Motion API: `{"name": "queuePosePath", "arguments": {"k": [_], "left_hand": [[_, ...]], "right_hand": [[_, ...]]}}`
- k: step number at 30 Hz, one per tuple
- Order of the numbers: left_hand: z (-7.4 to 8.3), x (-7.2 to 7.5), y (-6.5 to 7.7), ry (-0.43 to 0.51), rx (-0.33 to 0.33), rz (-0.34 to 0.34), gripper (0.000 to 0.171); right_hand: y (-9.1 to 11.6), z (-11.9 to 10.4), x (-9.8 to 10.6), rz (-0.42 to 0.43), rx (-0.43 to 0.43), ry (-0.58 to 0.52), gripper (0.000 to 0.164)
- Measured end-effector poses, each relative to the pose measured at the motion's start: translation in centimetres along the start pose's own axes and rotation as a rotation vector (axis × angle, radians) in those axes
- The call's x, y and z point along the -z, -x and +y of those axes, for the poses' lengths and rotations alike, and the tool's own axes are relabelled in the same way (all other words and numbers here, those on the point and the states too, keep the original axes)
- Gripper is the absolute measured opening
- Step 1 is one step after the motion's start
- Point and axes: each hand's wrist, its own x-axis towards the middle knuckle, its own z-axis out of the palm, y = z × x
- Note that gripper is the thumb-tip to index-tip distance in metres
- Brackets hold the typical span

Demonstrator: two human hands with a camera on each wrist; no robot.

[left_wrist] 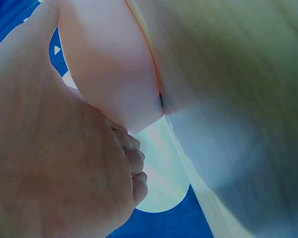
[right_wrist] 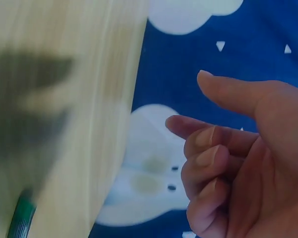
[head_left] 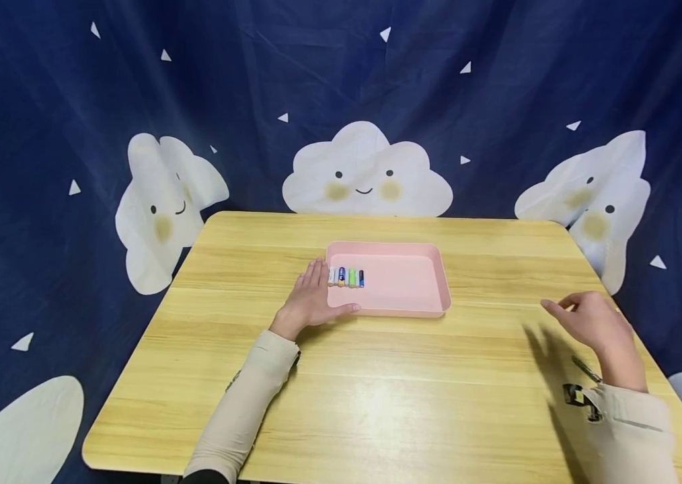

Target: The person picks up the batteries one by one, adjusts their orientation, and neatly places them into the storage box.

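A shallow pink tray (head_left: pixel 398 311) sits on the wooden table. Several batteries (head_left: pixel 352 277) stand side by side along its left inner part, in white, blue, green and black. My left hand (head_left: pixel 309 299) lies against the tray's left front corner, fingers straight along the left side and thumb stretched along the front wall. From the left wrist, the tray's wall (left_wrist: pixel 114 69) shows beside the palm. My right hand (head_left: pixel 595 323) hovers above the right part of the table, fingers loosely bent; the right wrist view shows nothing in it. Near it on the table lies a slim green cylinder (right_wrist: pixel 21 215), partly out of frame.
The light wooden table (head_left: pixel 341 403) has rounded corners. A dark blue curtain (head_left: pixel 341 67) with white clouds and small triangles hangs around it. Dark gear (head_left: pixel 574 394) is at the right cuff. The right hand's shadow falls on the table.
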Motion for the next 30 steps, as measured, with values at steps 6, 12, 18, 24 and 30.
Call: {"name": "queuePosePath", "arguments": {"k": [6,12,18,24,30], "left_hand": [[0.0,-0.1,-0.1,-0.001,0.002,-0.007,0.131],[0.0,-0.2,0.0,0.007,-0.001,-0.003,0.131],[-0.1,-0.1,0.0,0.001,0.000,-0.009,0.130],[-0.1,0.1,0.0,0.004,0.002,0.000,0.129],[0.0,0.0,-0.1,0.011,0.000,0.001,0.129]], "right_hand": [[1.7,2.5,0.3,-0.089,-0.147,0.022,0.076],[2.6,4.2,0.3,-0.187,-0.258,0.052,0.085],[3.1,5.0,-0.5,-0.278,-0.354,0.075,0.084],[3.3,5.4,-1.4,-0.299,-0.434,0.137,0.102],[3.5,5.8,-2.1,-0.336,-0.444,0.175,0.120]]}}
